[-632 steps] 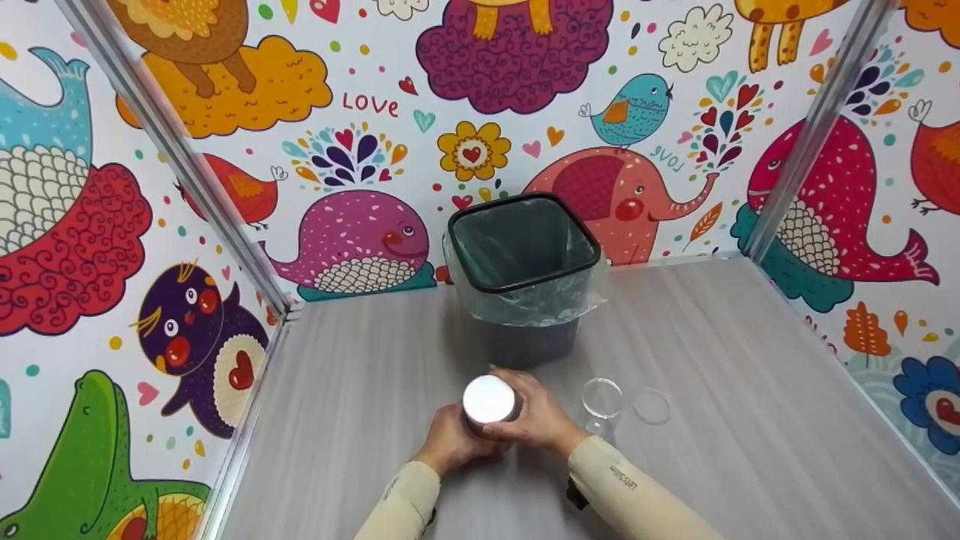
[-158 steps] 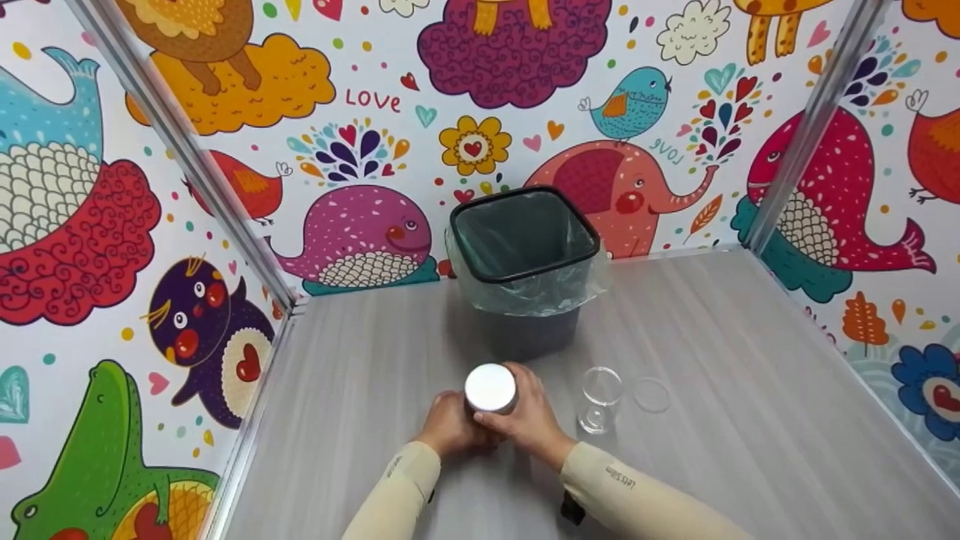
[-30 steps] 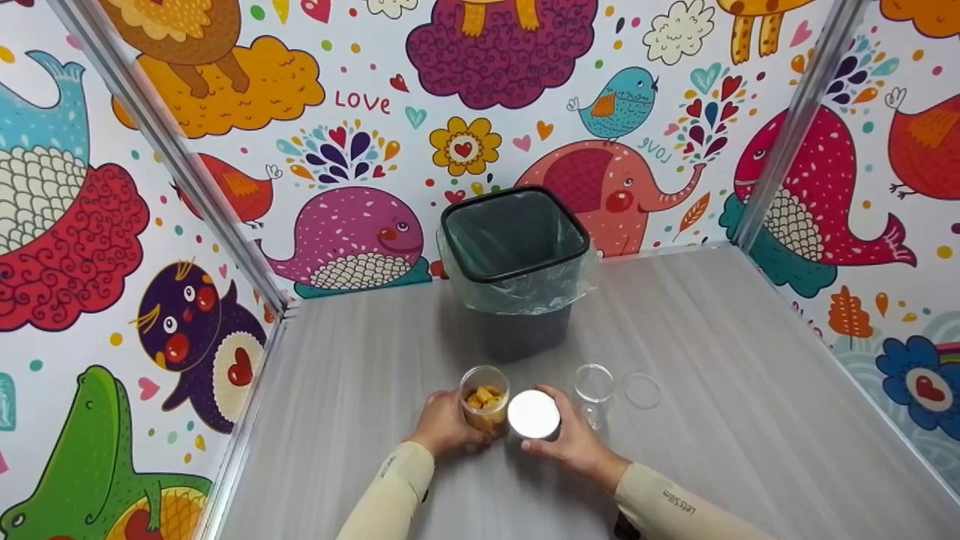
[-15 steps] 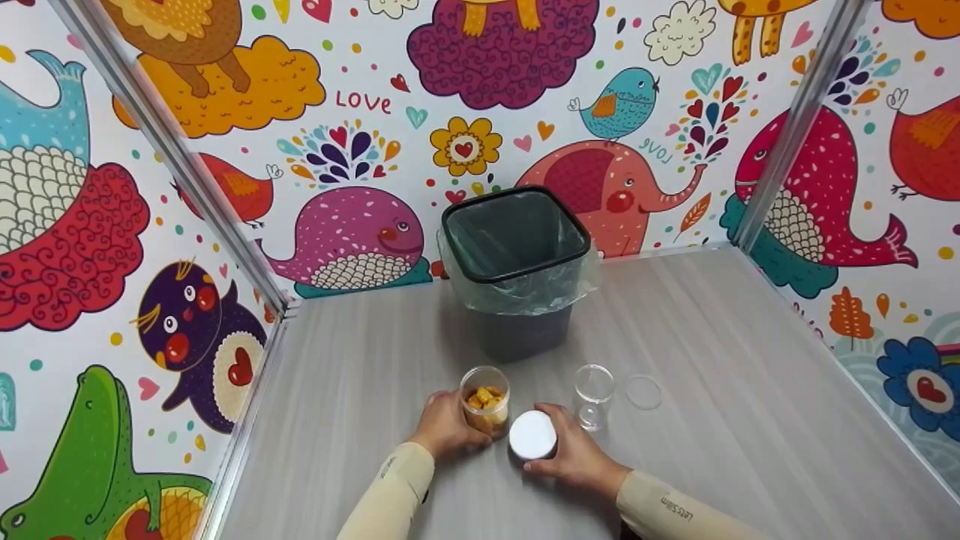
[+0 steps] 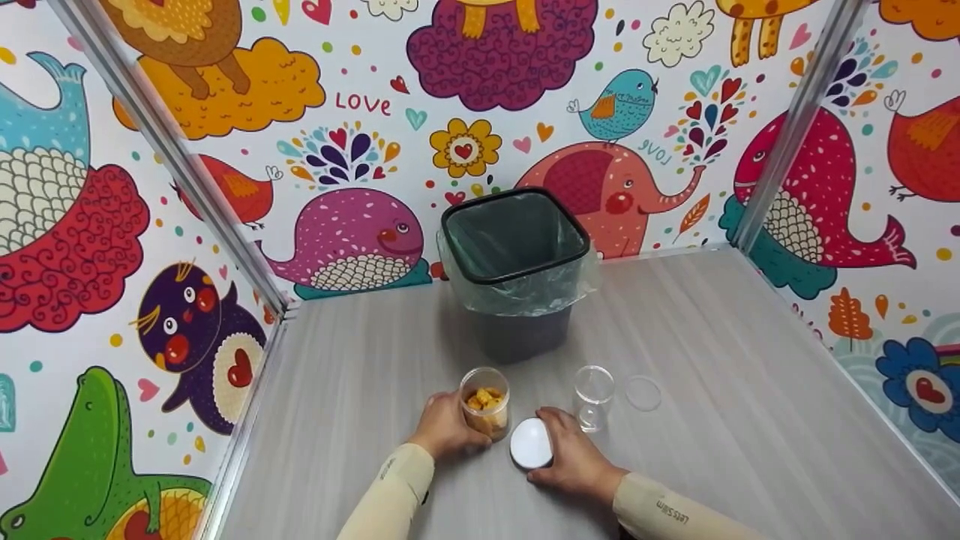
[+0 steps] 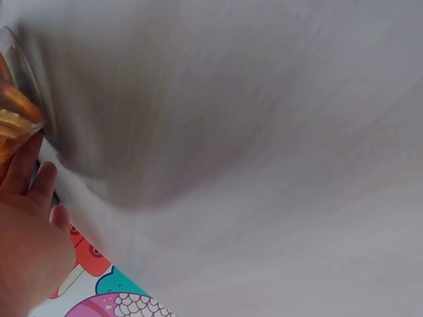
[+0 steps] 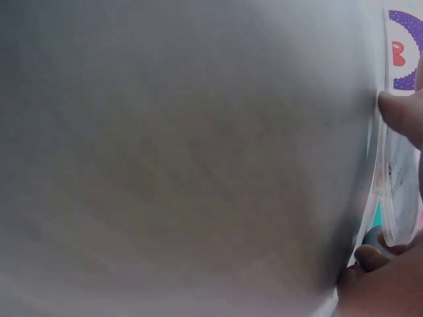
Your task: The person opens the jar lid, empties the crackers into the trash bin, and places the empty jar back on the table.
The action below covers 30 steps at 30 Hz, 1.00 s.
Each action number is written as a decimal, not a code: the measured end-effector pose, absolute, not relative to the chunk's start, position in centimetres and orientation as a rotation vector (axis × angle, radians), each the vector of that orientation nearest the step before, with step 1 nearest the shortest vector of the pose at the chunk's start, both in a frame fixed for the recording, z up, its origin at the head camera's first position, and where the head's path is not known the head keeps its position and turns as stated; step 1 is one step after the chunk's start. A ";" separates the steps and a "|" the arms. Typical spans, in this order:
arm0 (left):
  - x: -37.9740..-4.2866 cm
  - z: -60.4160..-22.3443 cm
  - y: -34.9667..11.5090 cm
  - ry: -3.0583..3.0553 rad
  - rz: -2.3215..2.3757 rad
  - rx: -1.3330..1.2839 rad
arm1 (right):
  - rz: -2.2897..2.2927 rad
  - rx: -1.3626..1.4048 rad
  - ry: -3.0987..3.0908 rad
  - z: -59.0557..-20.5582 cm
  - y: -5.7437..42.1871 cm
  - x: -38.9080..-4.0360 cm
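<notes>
My left hand point(image 5: 446, 426) grips a clear, lidless jar point(image 5: 496, 427) that stands upright on the table. Inside it are yellow-orange snack pieces point(image 5: 486, 399); in the left wrist view similar orange-brown pieces point(image 6: 14, 122) show behind the clear wall at the left edge. To the right of the jar, my right hand point(image 5: 576, 456) holds a round white lid point(image 5: 531, 444) by its rim, thumb on the near side and fingers on the far side. The right wrist view catches only fingers point(image 7: 403, 115) and a pale disc edge at its right border.
An uncovered clear jar point(image 5: 594, 401) stands just beyond my right hand, with a thin clear disc point(image 5: 643, 393) lying beside it. Behind the jars is a dark bin point(image 5: 521, 334) with a plastic liner. Printed walls point(image 5: 360, 161) enclose the grey table point(image 5: 360, 360).
Earlier both hands were on the jar with the white lid on top. The lid has since come off to the right and moved lower, towards me; the left hand stays on the jar.
</notes>
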<state>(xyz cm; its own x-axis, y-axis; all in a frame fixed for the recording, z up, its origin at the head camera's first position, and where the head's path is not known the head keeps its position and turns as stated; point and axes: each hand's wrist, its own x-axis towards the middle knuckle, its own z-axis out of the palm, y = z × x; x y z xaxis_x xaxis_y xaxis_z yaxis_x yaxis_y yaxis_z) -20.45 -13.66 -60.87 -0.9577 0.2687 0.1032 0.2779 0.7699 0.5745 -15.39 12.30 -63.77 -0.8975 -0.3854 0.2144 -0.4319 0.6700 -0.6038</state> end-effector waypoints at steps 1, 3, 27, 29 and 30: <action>-20.4 -60.9 -13.7 -2.943 -0.960 -0.451 | 1.032 0.689 -2.812 -63.7 12.3 -15.4; -20.4 -60.9 -13.7 -2.944 -0.963 -0.448 | 1.011 0.696 -2.816 -63.6 12.3 -15.3; -20.6 -61.4 -13.8 -2.901 -0.991 -0.474 | 0.902 0.757 -2.857 -62.9 12.4 -15.2; -20.6 -61.4 -13.8 -2.910 -0.999 -0.466 | 0.911 0.758 -2.867 -62.7 12.4 -15.1; -20.6 -61.3 -13.8 -2.915 -1.003 -0.460 | 0.923 0.761 -2.869 -62.5 12.4 -15.0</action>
